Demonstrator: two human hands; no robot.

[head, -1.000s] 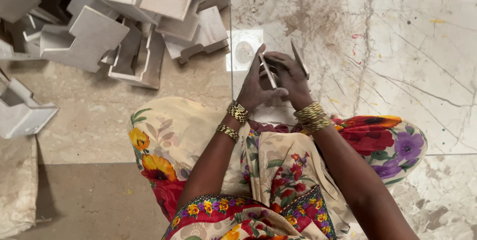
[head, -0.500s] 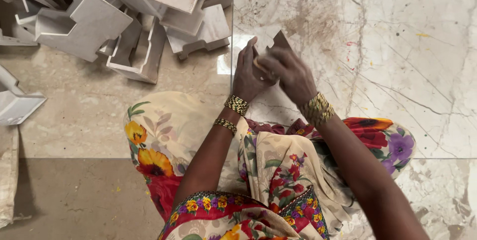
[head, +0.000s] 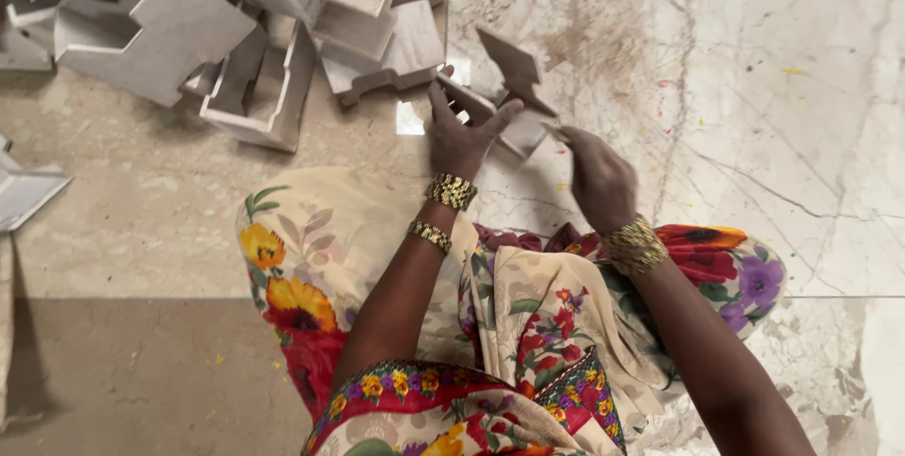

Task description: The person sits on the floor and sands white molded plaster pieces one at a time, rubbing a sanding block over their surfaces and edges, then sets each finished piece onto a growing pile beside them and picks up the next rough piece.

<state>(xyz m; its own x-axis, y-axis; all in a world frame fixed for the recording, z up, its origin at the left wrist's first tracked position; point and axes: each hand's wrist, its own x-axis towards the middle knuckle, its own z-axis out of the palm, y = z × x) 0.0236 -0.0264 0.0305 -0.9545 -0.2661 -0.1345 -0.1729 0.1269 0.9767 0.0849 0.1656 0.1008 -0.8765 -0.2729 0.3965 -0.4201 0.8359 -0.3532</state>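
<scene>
Marble floor (head: 754, 88) open to the right, pale cut-board pile (head: 236, 32) upper left, left hand (head: 457, 140) and right hand (head: 596, 178) both gripping notched board piece (head: 509, 88).

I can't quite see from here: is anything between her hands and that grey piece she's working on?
Nothing visible. The left hand already grips the grey piece, and the right hand touches its lower edge. Only bare marble floor lies around them; the pile sits apart, to the left.
</scene>
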